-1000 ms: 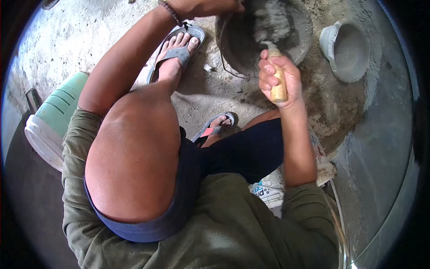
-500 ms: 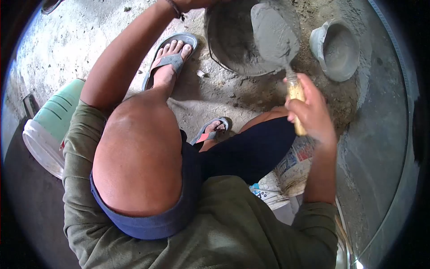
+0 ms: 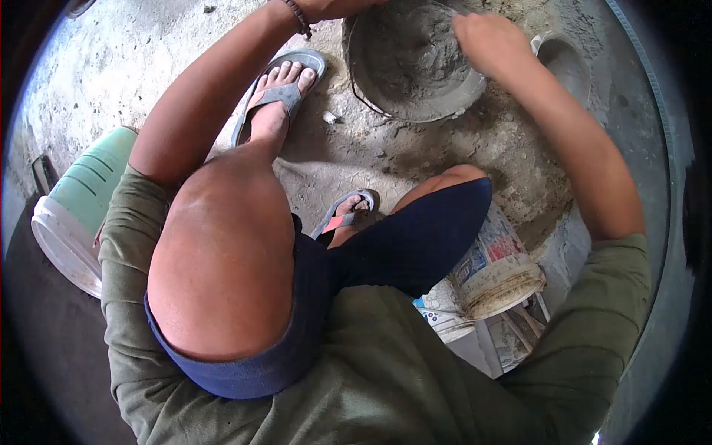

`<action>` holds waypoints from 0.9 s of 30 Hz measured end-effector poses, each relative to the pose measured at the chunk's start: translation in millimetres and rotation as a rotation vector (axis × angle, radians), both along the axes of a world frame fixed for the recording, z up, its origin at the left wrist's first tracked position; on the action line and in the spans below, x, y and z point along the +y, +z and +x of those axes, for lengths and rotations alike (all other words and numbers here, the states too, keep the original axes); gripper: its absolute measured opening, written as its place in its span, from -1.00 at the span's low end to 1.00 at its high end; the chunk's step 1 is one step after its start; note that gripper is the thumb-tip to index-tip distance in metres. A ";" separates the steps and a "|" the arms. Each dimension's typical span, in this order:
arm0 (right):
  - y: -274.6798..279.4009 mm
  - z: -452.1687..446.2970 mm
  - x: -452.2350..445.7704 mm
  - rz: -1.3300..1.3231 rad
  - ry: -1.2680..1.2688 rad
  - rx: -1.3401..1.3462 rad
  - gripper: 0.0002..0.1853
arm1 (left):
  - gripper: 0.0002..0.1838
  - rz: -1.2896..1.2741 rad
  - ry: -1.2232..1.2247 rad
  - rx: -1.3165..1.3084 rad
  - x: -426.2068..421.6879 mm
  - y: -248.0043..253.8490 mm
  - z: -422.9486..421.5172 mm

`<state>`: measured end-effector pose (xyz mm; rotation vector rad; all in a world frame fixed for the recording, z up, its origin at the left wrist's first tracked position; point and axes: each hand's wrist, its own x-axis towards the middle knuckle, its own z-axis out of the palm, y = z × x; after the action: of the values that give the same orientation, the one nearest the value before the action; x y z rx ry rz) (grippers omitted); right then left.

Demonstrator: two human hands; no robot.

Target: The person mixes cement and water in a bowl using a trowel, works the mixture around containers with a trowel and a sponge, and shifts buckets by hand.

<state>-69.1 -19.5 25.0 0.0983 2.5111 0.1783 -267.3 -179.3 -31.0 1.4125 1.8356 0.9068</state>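
Note:
A round bucket of wet grey mortar stands on the floor at the top of the view. My left hand is at its upper left rim and seems closed on it, with the fingers partly cut off by the frame's edge. Over the right side of the rim, my right hand is closed around the handle of a trowel. Its handle is covered by the fist, and the blade is down at the mortar near the top edge, hardly visible.
Right of the bucket sits a mortar-smeared bowl, partly behind my right wrist. A pale green and white bucket lies on its side at left. Dirty containers lie by my right leg. My sandalled foot is close to the mortar bucket.
My right hand has moved up and away from me with the trowel. The mortar-covered blade, raised in view before, is now down in the bucket. My left hand stays at the rim.

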 end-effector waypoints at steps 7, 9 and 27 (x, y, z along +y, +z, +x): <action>23.5 32.5 -52.6 -0.176 -0.196 -0.039 -0.81 | -0.75 -0.046 -0.019 0.005 3.3 1.9 -0.8; 30.5 38.5 -70.7 -0.187 -0.202 -0.019 -0.84 | -0.75 -0.029 -0.042 0.011 3.4 -3.9 -2.4; 124.4 92.1 -61.8 -0.166 -0.522 0.299 -0.54 | -0.53 -0.126 0.260 -0.160 -30.7 1.6 -4.0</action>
<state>23.0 -81.2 149.4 0.7486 2.6797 -0.2768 -271.2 -210.0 -29.4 1.0104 1.9449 0.9822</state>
